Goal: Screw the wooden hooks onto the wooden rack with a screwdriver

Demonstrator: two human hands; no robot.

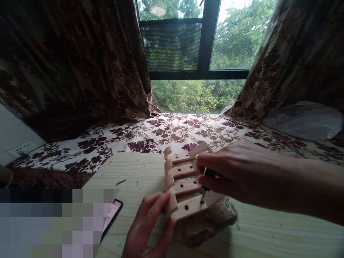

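A pale wooden piece (185, 186) with several crossbars and screw holes lies on the light wooden table, its near end over a brown, plastic-wrapped object (209, 222). My left hand (150, 225) grips its near left edge between thumb and fingers. My right hand (228, 172) is wrapped round the dark handle of a screwdriver (204, 191). The screwdriver's tip stands in the right hole of the nearest crossbar. An open hole shows at the left of that bar, and the bars behind have dark or metallic spots in their holes.
A phone (111, 215) lies at the table's left edge. A small dark sliver (120, 182) and crumbs are on the tabletop (129, 168). Beyond it spreads a floral cloth (161, 132) below the window, with a plastic bag (306, 120) at the right.
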